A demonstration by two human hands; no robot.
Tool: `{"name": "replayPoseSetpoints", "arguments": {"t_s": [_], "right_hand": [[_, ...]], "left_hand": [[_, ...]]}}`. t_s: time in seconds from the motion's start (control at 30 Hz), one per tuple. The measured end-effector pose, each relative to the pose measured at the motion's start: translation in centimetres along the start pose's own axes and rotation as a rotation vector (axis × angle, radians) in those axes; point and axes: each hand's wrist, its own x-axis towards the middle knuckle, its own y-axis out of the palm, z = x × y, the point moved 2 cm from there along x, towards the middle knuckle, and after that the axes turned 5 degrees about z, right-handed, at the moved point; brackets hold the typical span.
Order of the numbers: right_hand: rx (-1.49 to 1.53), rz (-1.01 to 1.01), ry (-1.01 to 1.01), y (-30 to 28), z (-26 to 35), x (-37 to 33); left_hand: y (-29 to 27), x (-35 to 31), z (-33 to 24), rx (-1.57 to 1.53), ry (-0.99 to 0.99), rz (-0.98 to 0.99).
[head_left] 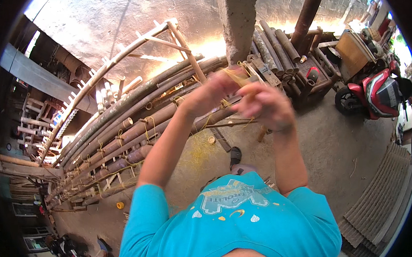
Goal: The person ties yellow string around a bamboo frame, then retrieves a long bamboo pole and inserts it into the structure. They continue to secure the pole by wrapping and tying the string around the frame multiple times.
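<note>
Both my hands are raised in front of me, close together and blurred by motion. Thin yellow twine (237, 77) runs between them. My left hand (218, 87) is closed on the twine, its fingers partly smeared. Curled fingers of my right hand (267, 107) meet the same twine from the other side. Beneath the hands lie long brown bamboo poles (158, 118), side by side and tied in places with yellow twine. A loose tangle of yellow twine (199, 149) is below, near my foot.
A curved bamboo frame with pegs (94, 80) stands at the left. A concrete post (236, 29) rises ahead, beside stacked bamboo lengths (276, 51). To the right are a red motorcycle (375, 92) and stacked corrugated sheets (373, 200). A yellow roll (120, 205) sits on the floor.
</note>
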Motion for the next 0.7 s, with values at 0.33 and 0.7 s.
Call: {"name": "replayPoseSetpoints", "arguments": {"t_s": [0.33, 0.7], "right_hand": [[0.676, -0.641, -0.512, -7.2, 4.4, -11.6], [0.333, -0.738, -0.364, -3.5, 2.6, -11.2]], "left_hand": [[-24.8, -29.8, -19.2, 1.413, -0.368, -0.890], [-3.3, -60.0, -34.0, 2.616, -0.198, -1.809]]}}
